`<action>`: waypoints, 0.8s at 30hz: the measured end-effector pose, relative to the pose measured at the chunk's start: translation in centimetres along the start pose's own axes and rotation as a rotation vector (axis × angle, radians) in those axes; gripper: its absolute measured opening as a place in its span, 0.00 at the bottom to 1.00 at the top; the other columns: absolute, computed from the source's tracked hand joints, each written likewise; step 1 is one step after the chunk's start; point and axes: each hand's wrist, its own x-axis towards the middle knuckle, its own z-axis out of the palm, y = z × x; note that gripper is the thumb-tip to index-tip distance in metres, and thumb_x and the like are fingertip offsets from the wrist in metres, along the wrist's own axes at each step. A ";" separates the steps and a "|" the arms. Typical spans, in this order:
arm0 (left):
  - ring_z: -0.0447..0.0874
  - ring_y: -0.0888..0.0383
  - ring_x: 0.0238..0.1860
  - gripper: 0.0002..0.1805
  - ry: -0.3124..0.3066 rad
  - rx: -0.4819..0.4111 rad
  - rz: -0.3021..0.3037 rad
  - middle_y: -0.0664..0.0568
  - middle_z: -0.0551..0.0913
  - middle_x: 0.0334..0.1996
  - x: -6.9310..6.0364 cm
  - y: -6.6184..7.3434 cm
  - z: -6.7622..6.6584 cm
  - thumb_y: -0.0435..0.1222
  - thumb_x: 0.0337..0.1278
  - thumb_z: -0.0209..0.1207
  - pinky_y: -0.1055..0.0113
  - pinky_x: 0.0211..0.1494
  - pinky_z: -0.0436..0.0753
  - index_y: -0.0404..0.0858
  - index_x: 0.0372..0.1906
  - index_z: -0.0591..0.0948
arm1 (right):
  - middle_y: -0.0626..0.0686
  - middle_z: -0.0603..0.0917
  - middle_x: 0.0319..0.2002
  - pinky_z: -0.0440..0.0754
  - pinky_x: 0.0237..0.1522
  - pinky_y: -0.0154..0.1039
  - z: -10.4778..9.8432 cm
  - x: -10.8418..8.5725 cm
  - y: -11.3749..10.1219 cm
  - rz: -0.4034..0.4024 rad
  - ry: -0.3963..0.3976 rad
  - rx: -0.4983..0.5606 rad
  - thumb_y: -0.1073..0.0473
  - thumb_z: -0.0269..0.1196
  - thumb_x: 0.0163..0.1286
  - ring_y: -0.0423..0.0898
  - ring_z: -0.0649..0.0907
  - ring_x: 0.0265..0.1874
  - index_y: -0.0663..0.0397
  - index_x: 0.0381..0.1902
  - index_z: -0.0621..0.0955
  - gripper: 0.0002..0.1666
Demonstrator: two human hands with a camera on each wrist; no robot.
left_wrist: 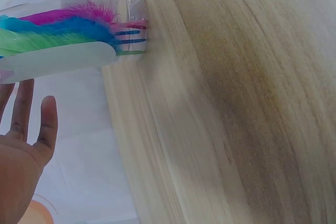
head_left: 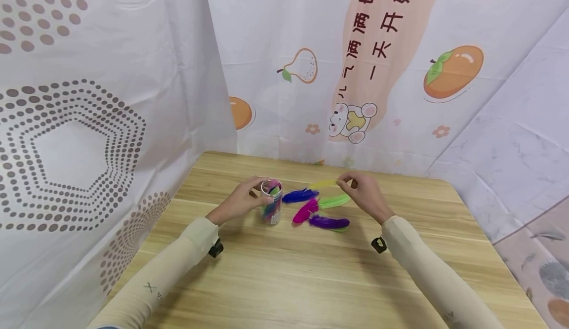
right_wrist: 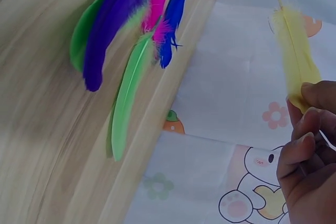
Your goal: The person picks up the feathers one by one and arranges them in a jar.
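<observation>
My left hand [head_left: 239, 199] holds a clear plastic jar [head_left: 276, 214] near its top, and the jar stands upright on the table. Pink, blue and green feathers [left_wrist: 68, 27] show through its wall in the left wrist view. Between thumb and forefinger, my right hand [head_left: 363, 193] pinches a yellow feather [right_wrist: 295, 45] by one end, its quill pointing away from the fingers. Below it lie a blue feather [head_left: 300, 195], a magenta feather [head_left: 304, 212], a light green feather [head_left: 334, 200] and a purple feather [head_left: 329, 222]. Another green feather [right_wrist: 81, 38] is partly hidden under the purple one.
The wooden table [head_left: 284, 279] reaches back to a printed cloth [head_left: 275, 136] hanging behind its far edge. A dotted white cloth [head_left: 75, 146] hangs along the left side. Both wrists carry black straps, such as the right strap [head_left: 379, 244].
</observation>
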 end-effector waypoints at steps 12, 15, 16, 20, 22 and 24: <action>0.76 0.55 0.54 0.30 -0.006 -0.002 -0.009 0.60 0.79 0.55 -0.1 -0.1 0.0 0.56 0.65 0.66 0.53 0.56 0.79 0.56 0.69 0.76 | 0.46 0.82 0.25 0.68 0.24 0.40 -0.1 0.8 -1.3 -0.055 0.046 -0.003 0.53 0.67 0.74 0.43 0.71 0.18 0.50 0.43 0.89 0.08; 0.75 0.56 0.54 0.30 -0.007 0.003 -0.010 0.60 0.79 0.56 -0.1 -0.1 -0.1 0.56 0.65 0.65 0.53 0.57 0.79 0.56 0.70 0.75 | 0.48 0.81 0.24 0.68 0.24 0.40 -0.1 1.0 -1.7 -0.068 0.056 0.005 0.53 0.67 0.74 0.43 0.70 0.19 0.50 0.42 0.89 0.08; 0.76 0.56 0.54 0.30 -0.006 0.006 -0.010 0.60 0.79 0.56 -0.1 -0.1 -0.1 0.56 0.66 0.65 0.53 0.57 0.79 0.56 0.70 0.75 | 0.48 0.81 0.24 0.68 0.24 0.40 -0.1 1.1 -1.8 -0.074 0.060 0.006 0.53 0.67 0.74 0.43 0.70 0.19 0.50 0.42 0.89 0.08; 0.76 0.56 0.54 0.30 -0.009 0.012 -0.012 0.60 0.78 0.56 -0.1 0.1 -0.1 0.56 0.66 0.65 0.54 0.56 0.79 0.57 0.70 0.75 | 0.48 0.81 0.25 0.68 0.24 0.40 -0.2 1.3 -2.2 -0.078 0.066 0.005 0.53 0.67 0.74 0.44 0.71 0.19 0.51 0.43 0.89 0.08; 0.76 0.56 0.54 0.30 -0.012 0.018 -0.017 0.60 0.78 0.56 -0.1 0.2 -0.1 0.56 0.66 0.65 0.54 0.56 0.79 0.56 0.70 0.75 | 0.47 0.82 0.26 0.68 0.24 0.40 -0.3 1.4 -2.4 -0.078 0.065 0.006 0.54 0.68 0.74 0.44 0.71 0.19 0.50 0.43 0.89 0.08; 0.76 0.56 0.55 0.30 -0.017 0.021 -0.024 0.60 0.78 0.56 -0.1 0.3 0.0 0.56 0.66 0.65 0.54 0.56 0.79 0.55 0.70 0.75 | 0.47 0.83 0.27 0.68 0.24 0.40 -0.4 1.4 -2.6 -0.077 0.061 0.007 0.54 0.68 0.74 0.44 0.71 0.20 0.50 0.43 0.89 0.08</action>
